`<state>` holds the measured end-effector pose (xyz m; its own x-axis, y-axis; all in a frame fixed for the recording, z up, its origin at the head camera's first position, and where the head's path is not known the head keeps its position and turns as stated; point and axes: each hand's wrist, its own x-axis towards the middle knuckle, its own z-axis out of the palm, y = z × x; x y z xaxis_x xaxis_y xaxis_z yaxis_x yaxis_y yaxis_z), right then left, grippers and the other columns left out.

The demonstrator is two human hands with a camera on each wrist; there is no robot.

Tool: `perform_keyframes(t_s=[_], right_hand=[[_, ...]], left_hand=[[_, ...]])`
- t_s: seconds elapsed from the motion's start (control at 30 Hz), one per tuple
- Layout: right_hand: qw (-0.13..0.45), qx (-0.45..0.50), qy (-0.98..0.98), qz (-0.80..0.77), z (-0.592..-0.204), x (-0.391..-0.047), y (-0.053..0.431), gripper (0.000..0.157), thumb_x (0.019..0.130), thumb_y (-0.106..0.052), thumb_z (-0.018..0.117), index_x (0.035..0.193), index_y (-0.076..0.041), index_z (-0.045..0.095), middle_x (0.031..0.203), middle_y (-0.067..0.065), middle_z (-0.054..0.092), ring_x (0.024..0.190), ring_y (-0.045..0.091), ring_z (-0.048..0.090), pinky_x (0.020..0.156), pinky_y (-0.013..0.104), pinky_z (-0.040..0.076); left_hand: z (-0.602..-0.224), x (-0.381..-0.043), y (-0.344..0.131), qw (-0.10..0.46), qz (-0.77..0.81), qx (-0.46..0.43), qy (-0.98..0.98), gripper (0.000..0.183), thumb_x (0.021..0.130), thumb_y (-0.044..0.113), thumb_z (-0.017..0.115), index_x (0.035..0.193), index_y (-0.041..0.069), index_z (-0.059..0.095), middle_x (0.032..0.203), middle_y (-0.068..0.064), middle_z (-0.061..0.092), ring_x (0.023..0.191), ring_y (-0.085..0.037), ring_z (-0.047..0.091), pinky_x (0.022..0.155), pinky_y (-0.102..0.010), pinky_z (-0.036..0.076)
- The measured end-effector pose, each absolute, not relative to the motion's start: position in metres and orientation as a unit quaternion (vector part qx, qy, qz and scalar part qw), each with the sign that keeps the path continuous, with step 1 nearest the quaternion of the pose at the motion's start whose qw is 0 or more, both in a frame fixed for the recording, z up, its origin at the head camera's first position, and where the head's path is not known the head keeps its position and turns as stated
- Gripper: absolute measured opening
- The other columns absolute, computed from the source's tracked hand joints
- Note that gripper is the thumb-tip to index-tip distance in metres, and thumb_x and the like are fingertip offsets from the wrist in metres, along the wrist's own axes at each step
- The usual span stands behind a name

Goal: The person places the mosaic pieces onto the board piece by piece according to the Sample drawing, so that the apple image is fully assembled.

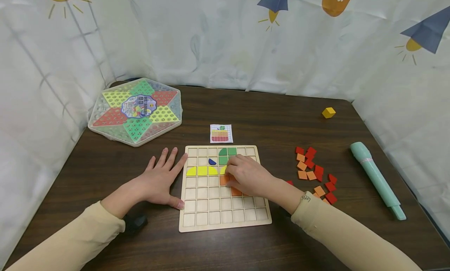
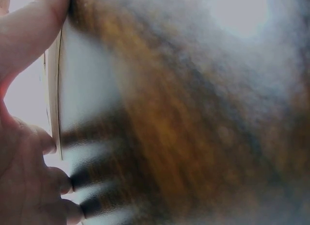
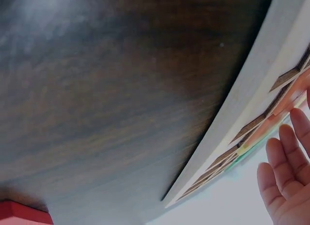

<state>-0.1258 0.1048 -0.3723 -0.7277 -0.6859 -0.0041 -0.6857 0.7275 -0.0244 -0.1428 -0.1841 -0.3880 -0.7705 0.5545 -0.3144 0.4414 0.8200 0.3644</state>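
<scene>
A wooden grid board (image 1: pixel 225 227) lies before me, with green tiles (image 1: pixel 223 160), a small blue piece (image 1: pixel 212 161) and yellow pieces (image 1: pixel 202 170) in its upper rows. My left hand (image 1: pixel 159 181) rests spread on the table, its thumb and index finger at the board's left edge. Over the board's middle, my right hand (image 1: pixel 251 177) bends its fingers down by an orange tile (image 1: pixel 224 180); I cannot tell whether it pinches one. Another orange tile (image 1: pixel 236 191) shows below that hand. In the right wrist view, several fingers (image 3: pixel 281 162) extend near the orange row.
A small printed pattern card (image 1: pixel 221 133) lies behind the board. Loose red tiles (image 1: pixel 309 163) and orange tiles (image 1: pixel 302 175) are scattered to the right. Farther out are a teal stick-shaped object (image 1: pixel 379 181), a yellow block (image 1: pixel 328 113) and a Chinese checkers box (image 1: pixel 137 110).
</scene>
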Motion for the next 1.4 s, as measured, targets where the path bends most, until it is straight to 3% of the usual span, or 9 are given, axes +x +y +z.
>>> perform_keyframes(t_s=[0.23, 0.47, 0.73, 1.4], right_hand=[[0.018, -0.331, 0.942, -0.049, -0.360, -0.123, 0.127, 0.027, 0.088, -0.029, 0.082, 0.106, -0.011, 0.078, 0.111, 0.004, 0.070, 0.106, 0.021, 0.063, 0.096, 0.036, 0.055], [-0.028, -0.280, 0.957, -0.073, -0.361, -0.118, 0.211, 0.026, 0.083, -0.017, 0.086, 0.103, -0.004, 0.074, 0.106, 0.008, 0.067, 0.098, 0.025, 0.063, 0.085, 0.040, 0.057], [-0.022, -0.238, 0.969, -0.070, -0.367, -0.104, 0.284, 0.021, 0.084, -0.011, 0.084, 0.101, -0.005, 0.074, 0.101, 0.007, 0.070, 0.092, 0.026, 0.065, 0.081, 0.046, 0.056], [-0.046, -0.249, 0.965, -0.077, -0.376, -0.096, 0.305, 0.019, 0.077, -0.011, 0.089, 0.089, -0.011, 0.073, 0.095, 0.003, 0.068, 0.085, 0.020, 0.059, 0.071, 0.036, 0.053]], left_hand=[[-0.388, -0.143, -0.185, 0.211, 0.137, 0.265, 0.931, 0.139, 0.068, 0.069, 0.083, 0.165, 0.005, 0.008, 0.168, -0.032, -0.003, 0.154, -0.057, -0.007, 0.114, -0.080, 0.003], [-0.387, -0.143, -0.185, 0.214, 0.138, 0.270, 0.929, 0.138, 0.069, 0.069, 0.083, 0.165, 0.005, 0.008, 0.168, -0.033, -0.004, 0.153, -0.058, -0.008, 0.114, -0.080, 0.002], [-0.386, -0.144, -0.185, 0.215, 0.136, 0.269, 0.929, 0.138, 0.068, 0.069, 0.083, 0.164, 0.004, 0.008, 0.168, -0.033, -0.003, 0.153, -0.058, -0.008, 0.114, -0.080, 0.002], [-0.388, -0.143, -0.185, 0.214, 0.140, 0.269, 0.929, 0.138, 0.067, 0.069, 0.083, 0.164, 0.004, 0.009, 0.168, -0.033, -0.003, 0.153, -0.058, -0.008, 0.114, -0.080, 0.002]])
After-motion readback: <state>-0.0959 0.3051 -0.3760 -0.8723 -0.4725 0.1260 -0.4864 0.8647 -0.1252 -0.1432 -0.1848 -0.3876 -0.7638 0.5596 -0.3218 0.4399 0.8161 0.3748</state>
